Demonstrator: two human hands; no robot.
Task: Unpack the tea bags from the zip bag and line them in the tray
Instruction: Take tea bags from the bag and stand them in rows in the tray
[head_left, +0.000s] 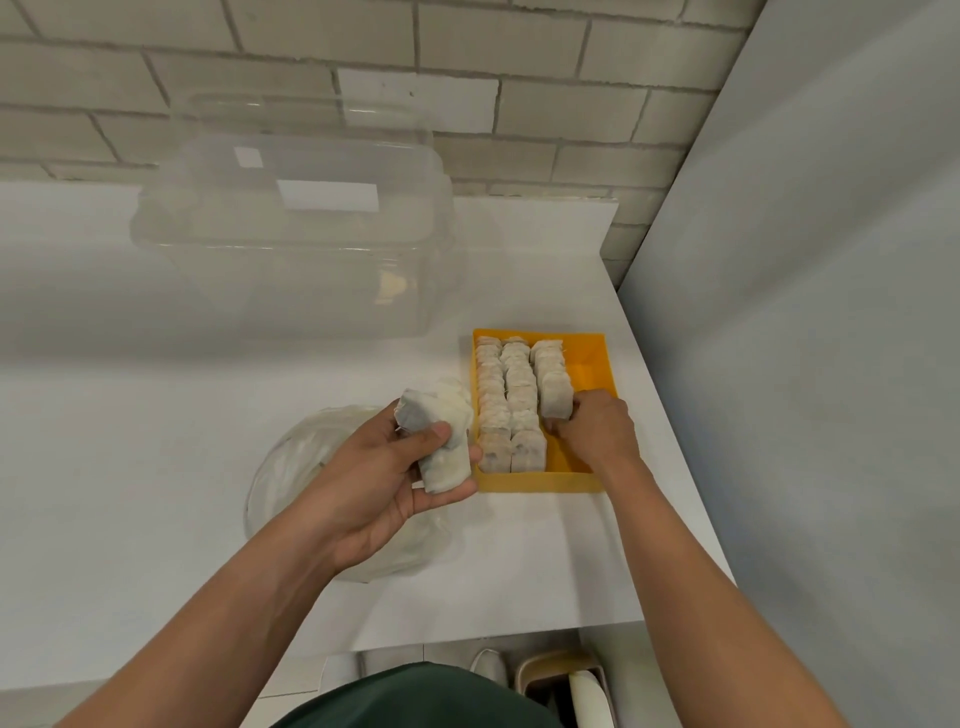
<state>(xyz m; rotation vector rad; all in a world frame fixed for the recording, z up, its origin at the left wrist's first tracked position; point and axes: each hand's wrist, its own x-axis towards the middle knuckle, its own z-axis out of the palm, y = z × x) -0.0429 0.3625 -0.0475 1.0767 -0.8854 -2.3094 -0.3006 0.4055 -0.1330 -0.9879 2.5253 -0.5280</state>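
A yellow tray (592, 347) sits on the white counter at the right. Inside it stand three rows of pale tea bags (511, 400); the right row is shorter than the other two. My right hand (597, 434) reaches into the tray, fingers pinched on the front tea bag of the right row (556, 402). Just left of the tray, my left hand (395, 473) is closed around a bunch of several tea bags (441, 436). Under that hand the clear zip bag (311, 478) lies crumpled on the counter.
A large clear plastic container (291, 234) with a lid stands at the back left, against the tiled wall. A grey wall panel (805, 312) rises along the counter's right edge. Below the counter's front edge (519, 636), a beige bin (561, 680) shows.
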